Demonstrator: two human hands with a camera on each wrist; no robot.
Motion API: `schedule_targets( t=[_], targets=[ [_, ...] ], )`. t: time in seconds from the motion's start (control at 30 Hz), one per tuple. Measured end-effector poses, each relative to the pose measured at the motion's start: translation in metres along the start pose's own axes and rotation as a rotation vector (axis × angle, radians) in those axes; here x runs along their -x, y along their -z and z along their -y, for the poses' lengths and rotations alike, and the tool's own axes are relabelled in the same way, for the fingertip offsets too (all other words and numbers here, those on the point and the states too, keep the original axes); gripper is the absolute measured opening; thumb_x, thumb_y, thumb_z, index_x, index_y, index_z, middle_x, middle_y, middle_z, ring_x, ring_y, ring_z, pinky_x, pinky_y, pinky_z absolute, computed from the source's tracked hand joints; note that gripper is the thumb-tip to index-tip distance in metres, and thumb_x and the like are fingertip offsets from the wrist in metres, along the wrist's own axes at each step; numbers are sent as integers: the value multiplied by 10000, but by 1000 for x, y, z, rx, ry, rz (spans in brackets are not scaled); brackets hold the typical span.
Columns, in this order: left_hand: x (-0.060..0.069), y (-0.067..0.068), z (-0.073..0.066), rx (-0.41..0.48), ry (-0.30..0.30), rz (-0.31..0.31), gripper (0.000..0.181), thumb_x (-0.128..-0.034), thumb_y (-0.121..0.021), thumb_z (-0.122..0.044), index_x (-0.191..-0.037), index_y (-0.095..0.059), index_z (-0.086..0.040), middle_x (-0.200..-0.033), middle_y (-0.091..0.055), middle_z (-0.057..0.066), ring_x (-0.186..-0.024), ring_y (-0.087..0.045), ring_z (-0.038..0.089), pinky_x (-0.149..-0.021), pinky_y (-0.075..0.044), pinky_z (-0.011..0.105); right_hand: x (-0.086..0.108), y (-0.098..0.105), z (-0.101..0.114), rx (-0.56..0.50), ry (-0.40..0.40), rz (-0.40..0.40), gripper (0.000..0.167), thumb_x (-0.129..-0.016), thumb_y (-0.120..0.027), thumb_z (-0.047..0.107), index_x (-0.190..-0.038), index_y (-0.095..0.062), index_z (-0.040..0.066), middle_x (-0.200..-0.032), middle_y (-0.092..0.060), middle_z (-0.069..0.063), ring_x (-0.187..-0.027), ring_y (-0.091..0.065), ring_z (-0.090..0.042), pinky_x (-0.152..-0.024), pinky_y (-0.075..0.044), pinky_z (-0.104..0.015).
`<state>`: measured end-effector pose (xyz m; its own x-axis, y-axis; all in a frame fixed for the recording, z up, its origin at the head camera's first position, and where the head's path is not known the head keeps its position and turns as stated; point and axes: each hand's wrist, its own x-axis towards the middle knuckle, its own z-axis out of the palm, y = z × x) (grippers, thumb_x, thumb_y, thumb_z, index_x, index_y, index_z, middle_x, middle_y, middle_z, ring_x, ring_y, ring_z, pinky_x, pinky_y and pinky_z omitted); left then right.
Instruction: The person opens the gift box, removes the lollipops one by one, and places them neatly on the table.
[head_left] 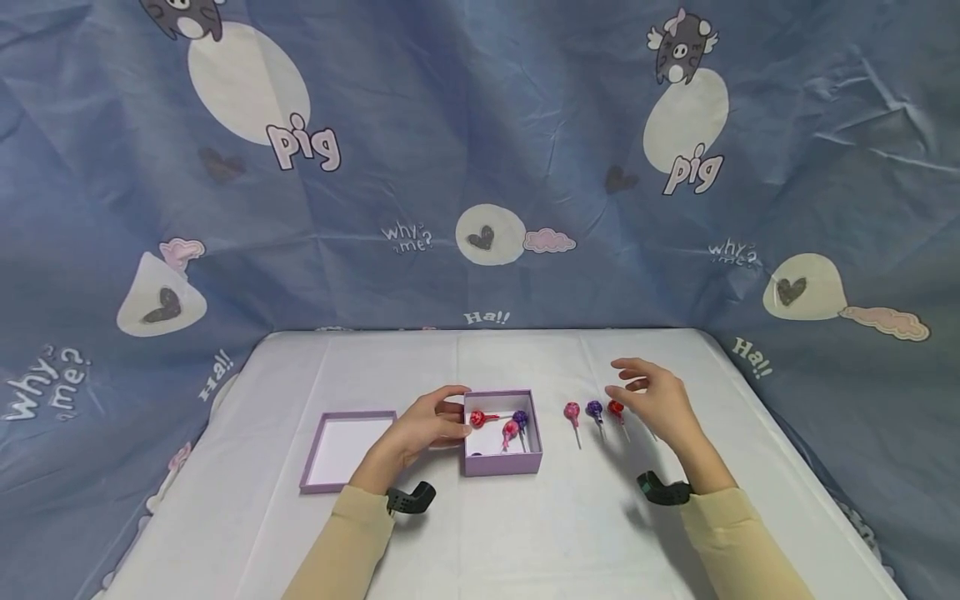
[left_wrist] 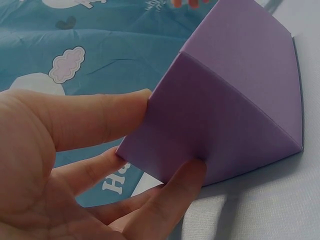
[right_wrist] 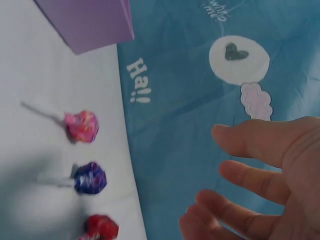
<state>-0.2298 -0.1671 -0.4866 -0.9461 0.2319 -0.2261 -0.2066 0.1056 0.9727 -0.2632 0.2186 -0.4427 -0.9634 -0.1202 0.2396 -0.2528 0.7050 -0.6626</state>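
Observation:
A purple box [head_left: 502, 464] with a white inside holds several wrapped lollipops, among them a red one [head_left: 477, 419]. My left hand [head_left: 420, 431] touches the box's left side; in the left wrist view, fingers and thumb [left_wrist: 120, 112] rest on its purple wall. Right of the box lie a pink lollipop [head_left: 572, 412], a purple lollipop [head_left: 595, 409] and a red lollipop [head_left: 616, 408]. Over the red one hovers my right hand [head_left: 660, 404], fingers apart, holding nothing. The right wrist view shows the pink [right_wrist: 82, 126], purple [right_wrist: 91, 178] and red [right_wrist: 102, 227] lollipops beside the hand [right_wrist: 260, 185].
Left of the box, partly behind my left hand, lies a shallow purple-rimmed lid [head_left: 324, 450]. One more white stick [head_left: 652, 434] shows by my right wrist. A blue patterned cloth [head_left: 480, 167] hangs behind and beside the white table [head_left: 525, 542].

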Motion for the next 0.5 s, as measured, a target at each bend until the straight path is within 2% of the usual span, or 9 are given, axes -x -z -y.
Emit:
schedule_targets(
  t=[0.23,0.5],
  targets=[
    [0,0,1,-8,-2,3,722,-815,-782,35,-1460,-499,-123,-1299,-532,243,-1036,-638,283,-851,-590,398,-4,-8,24,-49,29,23,454,-876,-802,274,-1296,-663,173,-1157,-695,-87,-1028,-665,-298,-722,-575,-396],
    [1,0,-1,9,-7,15,734,-821,-777,32,-1477,-479,-105,-1305,-527,258,-1031,-640,280,-852,-589,398,-2,-23,55,-116,93,56,437,-861,-814,291,-1271,-676,228,-1133,-688,-13,-1001,-661,-229,-726,-579,-386]
  ],
)
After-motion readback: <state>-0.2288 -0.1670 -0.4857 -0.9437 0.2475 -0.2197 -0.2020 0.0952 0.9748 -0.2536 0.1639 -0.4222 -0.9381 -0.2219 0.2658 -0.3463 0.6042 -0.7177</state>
